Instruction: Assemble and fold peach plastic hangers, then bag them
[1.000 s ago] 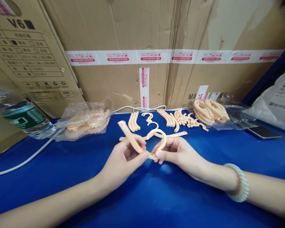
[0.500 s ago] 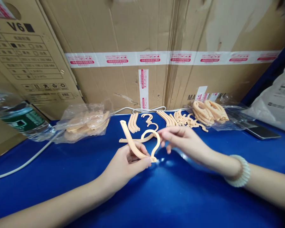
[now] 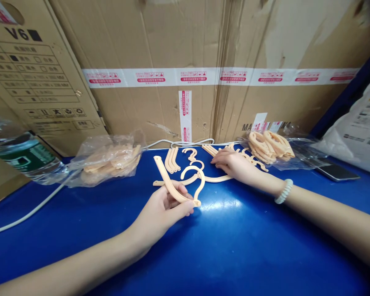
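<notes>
My left hand [image 3: 169, 201] pinches a tan plastic hanger arm [image 3: 166, 179] near its lower end. A curved hanger hook [image 3: 201, 181] joins that end and rises above my thumb. Further away, my right hand [image 3: 234, 164] reaches over a row of loose hanger arms [image 3: 209, 150], with its fingers bent and slightly apart; it partly hides them, and its grasp holds nothing I can see. Behind the held piece lies a hanger [image 3: 217, 179] with two spread arms and a hook. Left of it are several curved arms [image 3: 172, 159] and a few loose hooks [image 3: 189, 153].
Clear bags with tan parts lie left [image 3: 111, 162] and right [image 3: 274, 148]. A water bottle [image 3: 27, 156] stands at left by a white cable [image 3: 43, 201]. A dark phone [image 3: 339, 169] and white sack [image 3: 357, 131] are right. Cardboard boxes [image 3: 142, 111] wall the blue table's [image 3: 234, 246] back.
My right hand has moved away from the held hook, forward and right, to the loose hanger arms. My left hand still holds the arm with its hook, nearly in place.
</notes>
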A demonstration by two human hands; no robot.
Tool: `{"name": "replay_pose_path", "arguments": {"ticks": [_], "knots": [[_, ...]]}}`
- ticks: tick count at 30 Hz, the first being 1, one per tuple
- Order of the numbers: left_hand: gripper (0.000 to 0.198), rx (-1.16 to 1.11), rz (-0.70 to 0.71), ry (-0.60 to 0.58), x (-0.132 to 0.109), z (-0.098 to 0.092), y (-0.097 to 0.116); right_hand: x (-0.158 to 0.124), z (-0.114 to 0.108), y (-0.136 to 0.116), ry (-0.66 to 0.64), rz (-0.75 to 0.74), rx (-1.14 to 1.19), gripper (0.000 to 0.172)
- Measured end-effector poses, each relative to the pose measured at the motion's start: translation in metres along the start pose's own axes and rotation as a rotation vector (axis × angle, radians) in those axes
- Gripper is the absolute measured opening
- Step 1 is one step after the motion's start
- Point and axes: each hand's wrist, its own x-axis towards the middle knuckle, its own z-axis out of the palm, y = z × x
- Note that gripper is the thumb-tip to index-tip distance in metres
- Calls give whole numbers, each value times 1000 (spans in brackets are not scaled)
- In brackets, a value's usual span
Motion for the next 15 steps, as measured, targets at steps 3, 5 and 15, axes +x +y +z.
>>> {"name": "replay_pose_path", "arguments": {"ticks": [3,5,15], "knots": [[29,-10,-4,7,0,1,1,1,-1,0,16,17,23,23],[29,-14,-14,13,0,2,2,1,-3,1,32,21,51,21],[31,-42,-29,27,-5,2,9,-8,-38,-31,402,378,934,22]]}}
